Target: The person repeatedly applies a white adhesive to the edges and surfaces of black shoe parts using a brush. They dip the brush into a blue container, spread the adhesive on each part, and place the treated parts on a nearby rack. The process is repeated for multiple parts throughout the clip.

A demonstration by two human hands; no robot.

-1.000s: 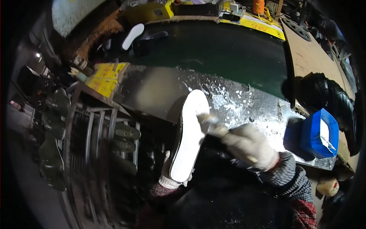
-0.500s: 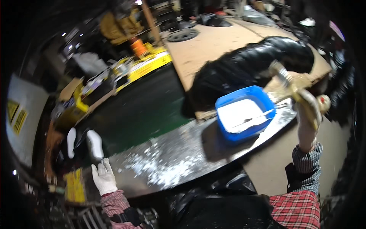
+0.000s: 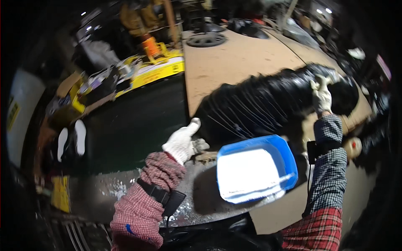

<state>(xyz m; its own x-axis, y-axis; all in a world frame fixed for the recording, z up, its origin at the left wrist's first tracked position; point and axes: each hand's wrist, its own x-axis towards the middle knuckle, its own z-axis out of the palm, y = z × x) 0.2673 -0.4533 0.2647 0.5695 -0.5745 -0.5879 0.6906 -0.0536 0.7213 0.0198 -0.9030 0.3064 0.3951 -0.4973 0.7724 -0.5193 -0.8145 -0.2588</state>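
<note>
A long row of glossy black pieces (image 3: 255, 102), pressed side by side with pale lines between them, lies slanting across a board; I cannot make out their kind. My left hand (image 3: 183, 142), in a white knit glove, is at the row's near left end, thumb and fingers apart. Over the far right end reaches my right hand (image 3: 322, 96), also gloved, its fingers spread against the black surface. Between my forearms stands a blue tub (image 3: 289, 155) of white paste or liquid, with a white-coated stick (image 3: 274, 184) across it.
Two shoe-shaped pieces with white soles, one a white sole (image 3: 80, 137), rest on the dark green surface (image 3: 138, 121) at left. White spatters mark the metal ledge (image 3: 138, 184). Behind are a tan board (image 3: 234, 54), a black disc (image 3: 206, 39) and a yellow rail (image 3: 155, 76).
My left hand has moved right, from beside the white soles to the row's left end. My right hand has moved from beyond the tub onto the row's right end. The view has shifted.
</note>
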